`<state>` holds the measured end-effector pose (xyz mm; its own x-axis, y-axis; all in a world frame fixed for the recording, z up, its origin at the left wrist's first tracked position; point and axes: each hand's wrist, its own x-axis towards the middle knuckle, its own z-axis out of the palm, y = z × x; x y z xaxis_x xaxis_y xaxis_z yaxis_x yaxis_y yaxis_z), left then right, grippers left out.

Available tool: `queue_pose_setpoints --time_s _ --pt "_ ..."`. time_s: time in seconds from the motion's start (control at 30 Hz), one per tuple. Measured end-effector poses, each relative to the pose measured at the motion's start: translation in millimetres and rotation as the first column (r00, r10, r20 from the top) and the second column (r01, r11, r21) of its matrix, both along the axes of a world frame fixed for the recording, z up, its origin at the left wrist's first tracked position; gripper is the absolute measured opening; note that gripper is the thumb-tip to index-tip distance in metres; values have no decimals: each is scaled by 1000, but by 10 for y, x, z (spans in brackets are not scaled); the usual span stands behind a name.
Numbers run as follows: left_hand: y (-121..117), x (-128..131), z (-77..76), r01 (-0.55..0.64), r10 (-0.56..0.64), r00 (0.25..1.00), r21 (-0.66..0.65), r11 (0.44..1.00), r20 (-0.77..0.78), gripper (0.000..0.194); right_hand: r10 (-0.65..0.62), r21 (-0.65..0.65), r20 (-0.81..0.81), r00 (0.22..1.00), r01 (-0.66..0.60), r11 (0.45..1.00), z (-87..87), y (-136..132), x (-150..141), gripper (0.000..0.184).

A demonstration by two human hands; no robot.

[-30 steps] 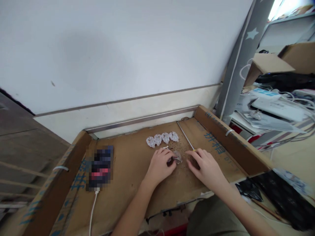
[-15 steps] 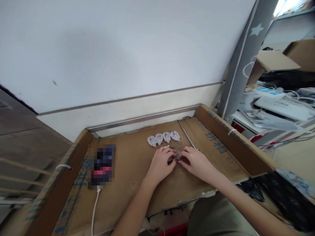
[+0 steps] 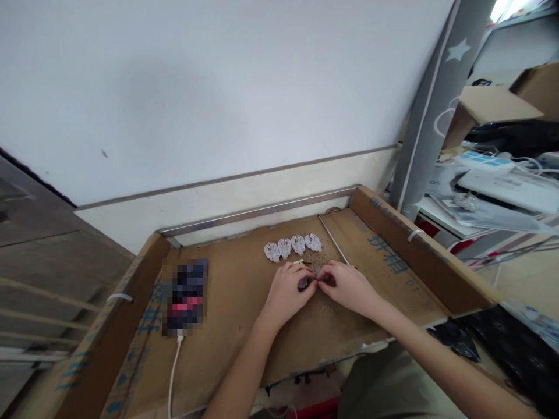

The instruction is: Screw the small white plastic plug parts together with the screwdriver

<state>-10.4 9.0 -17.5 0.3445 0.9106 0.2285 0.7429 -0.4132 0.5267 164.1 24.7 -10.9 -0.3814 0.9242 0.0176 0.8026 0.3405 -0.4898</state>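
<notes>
My left hand (image 3: 287, 291) and my right hand (image 3: 347, 285) meet at the middle of a cardboard tray (image 3: 227, 302). Between their fingertips sits a small clear plastic plug part (image 3: 311, 281), mostly hidden by the fingers. Both hands pinch at it. A row of several white plug pieces (image 3: 292, 247) lies just beyond the hands. Small dark screws (image 3: 321, 260) are scattered on the cardboard near my right hand. A tiny metal pin (image 3: 301, 262) lies by my left fingertips.
A phone (image 3: 186, 295) on a white cable lies at the tray's left. A thin metal rod (image 3: 334, 247) runs along the tray's right side. Raised cardboard walls (image 3: 419, 256) border the tray. A grey post (image 3: 430, 110) and cluttered boxes and cables stand to the right.
My right hand has moved left from the scattered screws to join my left hand at the clear part. My left hand has barely moved.
</notes>
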Motion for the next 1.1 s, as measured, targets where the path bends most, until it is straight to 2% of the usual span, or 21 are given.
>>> queue_pose_setpoints --time_s 0.23,0.37,0.5,0.7,0.8,0.97,1.1 --pt "3 23 -1 -51 51 999 -41 998 4 12 -32 -12 -21 999 32 999 5 5 -29 12" --pt "-1 55 1 -103 103 995 -66 993 1 9 21 -40 -40 999 -23 999 2 55 12 11" --pt "-1 61 -2 -87 86 996 -51 995 -8 7 92 -33 -61 994 -94 995 1 97 58 8" --pt "-6 69 1 -80 81 996 -20 997 33 6 181 121 -55 982 -174 977 -17 11 74 17" --pt "-5 80 9 -85 86 995 -15 996 59 7 218 216 36 975 -221 951 -33 -44 98 12" --pt "-10 82 18 -125 125 990 -8 992 71 6 227 350 188 956 -281 894 -10 -51 131 23" --pt "-9 82 30 -167 169 981 -31 985 97 4 238 400 247 939 -322 858 17 -40 125 25"
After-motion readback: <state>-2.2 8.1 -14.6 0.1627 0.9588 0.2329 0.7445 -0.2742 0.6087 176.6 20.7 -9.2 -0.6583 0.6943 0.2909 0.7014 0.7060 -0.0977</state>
